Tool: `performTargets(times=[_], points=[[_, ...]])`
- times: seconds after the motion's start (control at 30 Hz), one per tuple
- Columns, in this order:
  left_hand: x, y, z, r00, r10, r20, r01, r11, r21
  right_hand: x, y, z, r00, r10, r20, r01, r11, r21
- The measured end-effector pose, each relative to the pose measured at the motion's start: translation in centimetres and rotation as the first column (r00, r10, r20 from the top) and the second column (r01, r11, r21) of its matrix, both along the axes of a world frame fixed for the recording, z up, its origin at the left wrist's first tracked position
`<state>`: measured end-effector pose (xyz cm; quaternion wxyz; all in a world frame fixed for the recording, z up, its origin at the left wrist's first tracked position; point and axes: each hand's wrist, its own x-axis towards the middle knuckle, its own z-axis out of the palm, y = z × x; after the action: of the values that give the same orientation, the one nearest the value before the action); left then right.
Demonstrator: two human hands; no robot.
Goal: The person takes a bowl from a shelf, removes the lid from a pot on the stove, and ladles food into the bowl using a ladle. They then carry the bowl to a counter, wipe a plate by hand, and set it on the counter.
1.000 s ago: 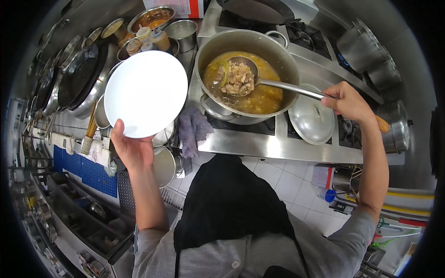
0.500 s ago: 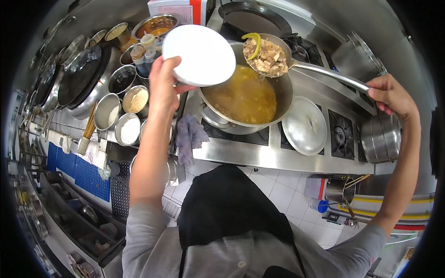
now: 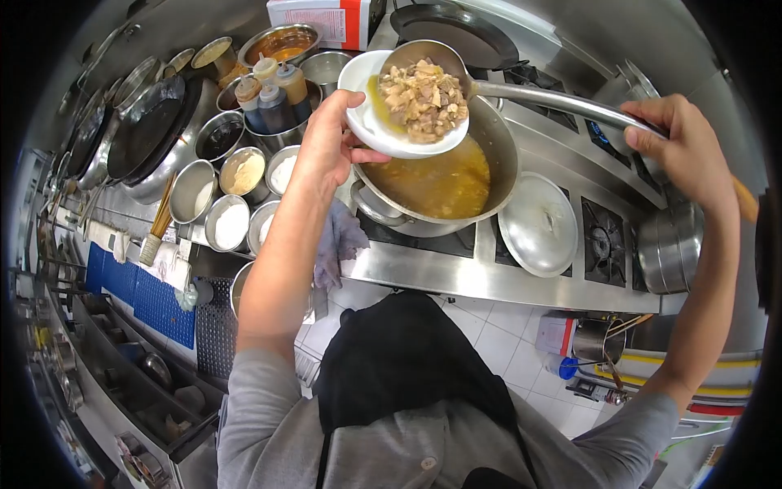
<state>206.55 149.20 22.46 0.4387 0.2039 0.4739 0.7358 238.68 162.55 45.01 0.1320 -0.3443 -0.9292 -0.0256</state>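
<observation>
My left hand [image 3: 327,140] grips a white bowl [image 3: 356,75] by its near left rim, holding it tilted above the big pot. Chopped meat [image 3: 425,99] in yellowish broth shows in the bowl and at the mouth of the ladle [image 3: 428,50], which is tipped over the bowl's far rim. The ladle's long metal handle runs right into my right hand [image 3: 680,151], fingers wrapped round it; its wooden end sticks out behind. Below, the pot [image 3: 507,175] holds steaming yellow-brown broth [image 3: 444,183] on the stove.
A metal lid [image 3: 538,224] lies on the stove right of the pot. Squeeze bottles [image 3: 273,102] and several metal containers of powders [image 3: 226,226] stand to the left. A cloth [image 3: 338,236] hangs at the stove's front edge. A black pan [image 3: 452,37] sits behind.
The ladle has moved left from over the pot to the bowl and tipped, and meat now shows in the bowl. My left hand has turned the bowl's inside toward the ladle.
</observation>
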Motion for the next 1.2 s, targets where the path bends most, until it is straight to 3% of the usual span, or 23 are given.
performTargets(times=[0.1,0.2,0.27,0.37,0.63,0.77,0.9,1.0,1.2], points=[[0.3,-0.6,-0.1,0.999,0.005,0.051,-0.006,1.000,0.009,-0.3,-3.4,-2.7,0.995,-0.008,0.098,-0.030,0.923,0.384],[0.9,-1.4,-0.4,0.992,0.031,0.119,-0.036,0.999,0.041,0.2,-6.6,-6.0,0.997,-0.031,0.074,-0.024,0.768,0.640],[1.0,-1.7,-0.8,0.985,0.014,0.171,-0.027,0.997,0.078,0.7,-7.2,-7.8,1.000,-0.011,0.022,-0.008,0.699,0.715],[1.5,-2.1,-1.1,0.970,0.006,0.244,-0.032,0.994,0.101,1.4,-7.5,-9.0,0.995,0.020,-0.102,0.063,0.666,0.743],[2.7,-2.2,-1.8,0.955,0.058,0.291,-0.124,0.969,0.214,3.4,-8.3,-10.4,0.988,-0.021,-0.151,0.091,0.878,0.469],[1.7,-3.3,-1.9,0.959,0.158,0.236,-0.211,0.953,0.219,3.9,-8.0,-10.6,0.943,-0.090,-0.319,0.212,0.904,0.372],[0.2,-6.0,-1.2,0.944,0.292,0.155,-0.319,0.927,0.196,4.2,-6.7,-11.1,0.937,-0.144,-0.318,0.267,0.882,0.388],[-1.2,-8.4,-1.3,0.955,0.267,0.132,-0.293,0.921,0.255,3.7,-4.7,-13.1,0.986,-0.115,-0.124,0.163,0.843,0.513],[-1.1,-11.1,-1.4,0.949,0.296,0.112,-0.315,0.918,0.242,1.5,-2.0,-17.5,0.982,-0.132,0.132,0.051,0.869,0.492]])
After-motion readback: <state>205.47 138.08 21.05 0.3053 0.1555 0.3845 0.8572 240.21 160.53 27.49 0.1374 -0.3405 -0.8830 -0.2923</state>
